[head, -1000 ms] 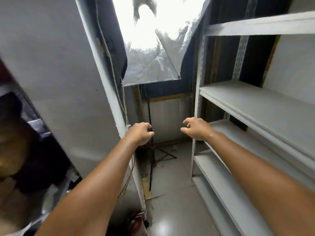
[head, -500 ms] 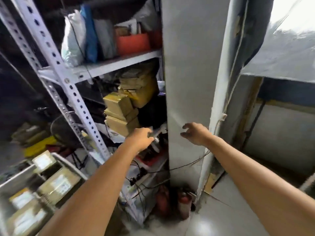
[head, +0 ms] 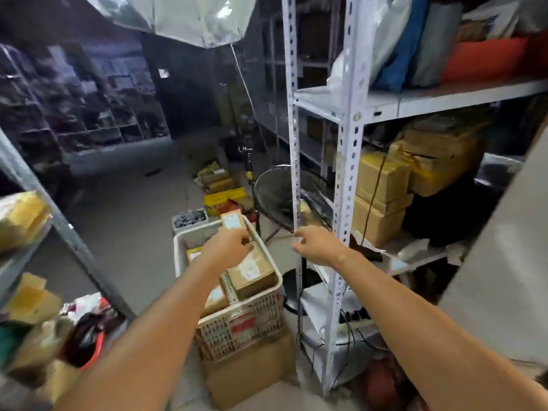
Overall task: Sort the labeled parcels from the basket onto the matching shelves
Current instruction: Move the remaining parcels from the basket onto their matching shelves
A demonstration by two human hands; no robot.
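**Storeroom aisle, nothing picked up yet**

White metal shelving (head: pixel 350 173) stands at the right. Beside it, the white basket (head: pixel 237 327) sits on a cardboard box (head: pixel 252 372), with labeled parcels (head: pixel 252 271) lying inside. The left hand (head: pixel 228 247) hovers over them with fingers loosely curled, seemingly grasping nothing, though blur obscures it. The right hand (head: pixel 317 244) hangs relaxed and empty.

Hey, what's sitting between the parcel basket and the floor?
A brown cardboard box: the white basket rests on it, and it stands on the floor, as the head view shows.
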